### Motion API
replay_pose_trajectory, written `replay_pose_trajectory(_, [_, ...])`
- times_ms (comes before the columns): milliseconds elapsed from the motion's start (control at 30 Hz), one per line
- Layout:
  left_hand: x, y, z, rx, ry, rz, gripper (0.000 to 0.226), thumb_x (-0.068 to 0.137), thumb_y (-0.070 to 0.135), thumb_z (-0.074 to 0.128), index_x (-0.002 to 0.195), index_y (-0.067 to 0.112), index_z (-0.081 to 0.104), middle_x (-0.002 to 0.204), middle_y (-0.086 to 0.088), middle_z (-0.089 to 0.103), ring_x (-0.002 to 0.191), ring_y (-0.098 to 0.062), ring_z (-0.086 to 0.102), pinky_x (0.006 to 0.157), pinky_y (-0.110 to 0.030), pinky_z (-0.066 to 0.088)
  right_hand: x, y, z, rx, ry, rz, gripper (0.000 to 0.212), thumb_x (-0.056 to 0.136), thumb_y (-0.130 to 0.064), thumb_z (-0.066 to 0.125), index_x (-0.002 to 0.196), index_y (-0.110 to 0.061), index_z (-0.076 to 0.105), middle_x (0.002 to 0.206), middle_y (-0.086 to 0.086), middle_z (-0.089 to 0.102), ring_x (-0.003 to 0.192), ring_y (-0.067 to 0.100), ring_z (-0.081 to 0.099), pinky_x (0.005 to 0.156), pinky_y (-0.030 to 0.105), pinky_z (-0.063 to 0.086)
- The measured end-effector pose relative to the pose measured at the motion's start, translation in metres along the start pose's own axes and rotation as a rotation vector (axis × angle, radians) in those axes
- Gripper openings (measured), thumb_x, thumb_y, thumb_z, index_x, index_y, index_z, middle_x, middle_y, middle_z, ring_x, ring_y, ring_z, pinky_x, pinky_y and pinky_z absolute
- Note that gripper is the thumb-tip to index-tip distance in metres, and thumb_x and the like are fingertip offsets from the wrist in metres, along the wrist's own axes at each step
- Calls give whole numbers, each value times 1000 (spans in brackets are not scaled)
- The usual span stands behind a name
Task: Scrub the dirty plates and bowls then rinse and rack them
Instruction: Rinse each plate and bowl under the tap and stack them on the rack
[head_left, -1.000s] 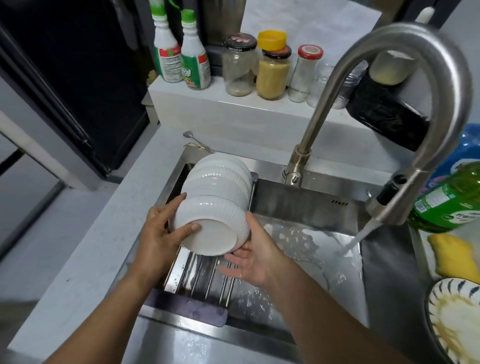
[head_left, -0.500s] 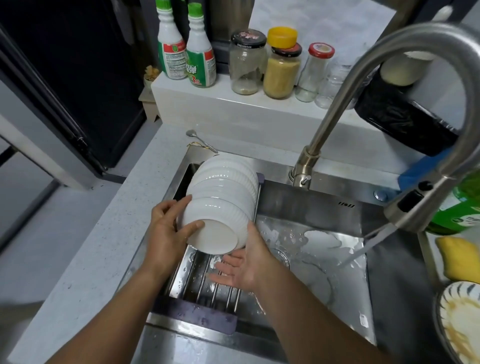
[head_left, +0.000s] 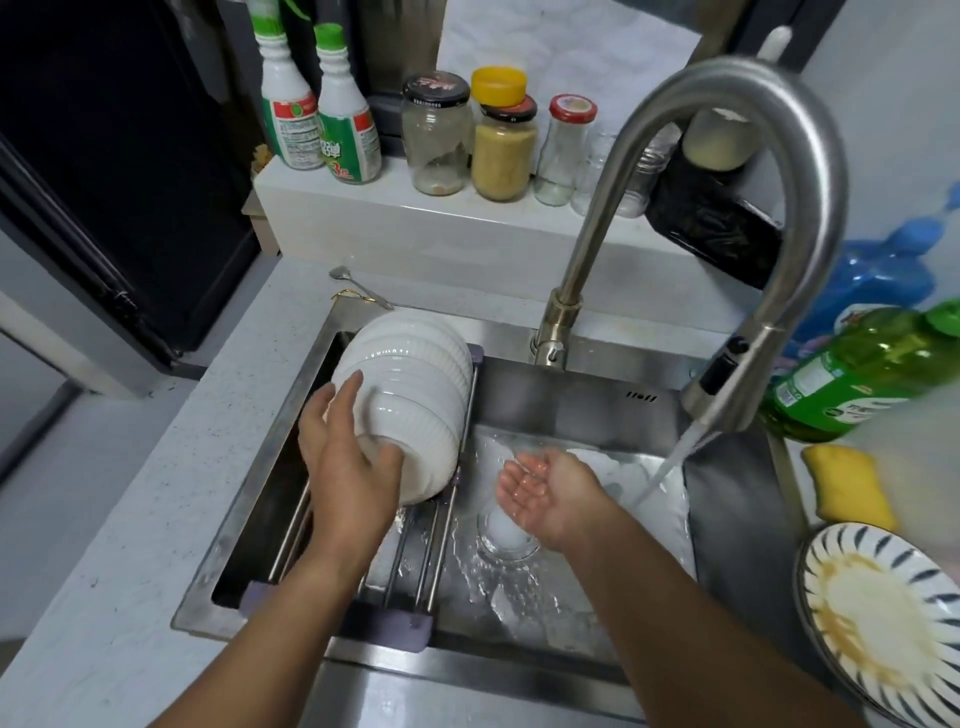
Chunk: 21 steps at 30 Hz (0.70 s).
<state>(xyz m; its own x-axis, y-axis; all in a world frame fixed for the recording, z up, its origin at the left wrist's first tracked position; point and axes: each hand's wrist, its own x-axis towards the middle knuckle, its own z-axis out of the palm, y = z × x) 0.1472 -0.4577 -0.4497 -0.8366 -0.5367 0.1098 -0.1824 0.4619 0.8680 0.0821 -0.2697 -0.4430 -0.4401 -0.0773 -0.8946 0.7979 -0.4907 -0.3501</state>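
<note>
The left hand (head_left: 345, 457) lies with straightened fingers against the nearest of the white bowls (head_left: 410, 387), which are stacked on their sides on the rack (head_left: 415, 561) across the sink's (head_left: 582, 410) left end. The right hand (head_left: 545, 493) is open, palm up, empty, over the wet basin. A dirty striped plate (head_left: 883, 618) sits at the table's right edge.

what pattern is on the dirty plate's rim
Dark blue dashes radiating on white, on the plate at lower right, head view.
</note>
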Motion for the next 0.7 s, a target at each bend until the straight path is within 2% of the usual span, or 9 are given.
replay_pose_trajectory(33, [-3, 8, 7, 1, -9, 22, 72, 89, 0, 64, 152, 24, 41, 157, -5, 25, 148, -19, 24, 123, -38, 23, -3, -8, -8, 64, 4, -28, 35, 106, -25, 43, 79, -7, 56, 64, 10, 63, 71, 24, 60, 68, 38, 54])
replay_pose_trajectory(133, [-12, 28, 26, 3, -55, 75, 65, 92, 3, 62, 152, 22, 42, 157, -6, 28, 148, -18, 26, 122, -32, 21, -10, -30, -27, 252, 18, -78, 30, 106, -19, 42, 82, -6, 55, 73, 8, 56, 65, 19, 52, 65, 31, 49])
replay_pose_trajectory(333, [-38, 71, 77, -14, -177, 144, 57, 89, -1, 63, 142, 19, 53, 147, -4, 42, 137, -14, 38, 116, -17, 24, -18, -72, -70, 460, 37, -106, 36, 106, -24, 36, 76, -11, 52, 64, 1, 50, 56, 11, 42, 56, 25, 36])
replay_pose_trajectory(400, [-48, 80, 100, -14, -257, 172, 53, 87, -2, 64, 136, 18, 58, 135, -3, 52, 127, -14, 47, 112, -23, 33, -26, -80, -80, 398, 32, -115, 33, 106, -18, 35, 79, -9, 52, 64, 3, 49, 57, 12, 42, 59, 24, 39])
replay_pose_trajectory(500, [-69, 95, 133, -54, -428, 50, 44, 94, 3, 60, 133, 22, 60, 130, 7, 54, 121, -5, 49, 105, -19, 35, -34, -88, -100, 202, 4, -184, 31, 108, -20, 37, 101, -2, 61, 89, 11, 62, 86, 21, 58, 89, 31, 51])
replay_pose_trajectory(533, [-75, 98, 143, -72, -488, -1, 42, 95, 4, 59, 133, 23, 61, 129, 9, 56, 120, -4, 52, 104, -21, 38, -33, -90, -107, 68, -3, -212, 31, 108, -22, 40, 109, -2, 64, 96, 11, 64, 90, 22, 59, 90, 33, 51])
replay_pose_trajectory(567, [-82, 101, 156, -93, -544, -45, 40, 96, 5, 57, 130, 24, 63, 125, 9, 61, 117, -6, 56, 101, -23, 44, -31, -93, -118, -93, 24, -250, 29, 105, -22, 46, 112, -3, 67, 95, 11, 64, 84, 21, 60, 79, 30, 52])
replay_pose_trajectory(633, [-95, 108, 175, -129, -616, -124, 29, 95, 4, 55, 115, 21, 66, 101, 8, 68, 90, -10, 64, 78, -23, 50, -31, -99, -133, -393, 128, -319, 22, 95, -23, 57, 99, -7, 71, 81, 10, 64, 59, 17, 55, 53, 25, 41])
replay_pose_trajectory(700, [-109, 116, 194, -147, -673, -197, 23, 99, 7, 53, 113, 22, 64, 82, 5, 65, 62, -10, 56, 58, -23, 44, -32, -107, -150, -582, 221, -377, 24, 80, -31, 62, 88, -11, 72, 78, 11, 68, 65, 23, 63, 58, 28, 44])
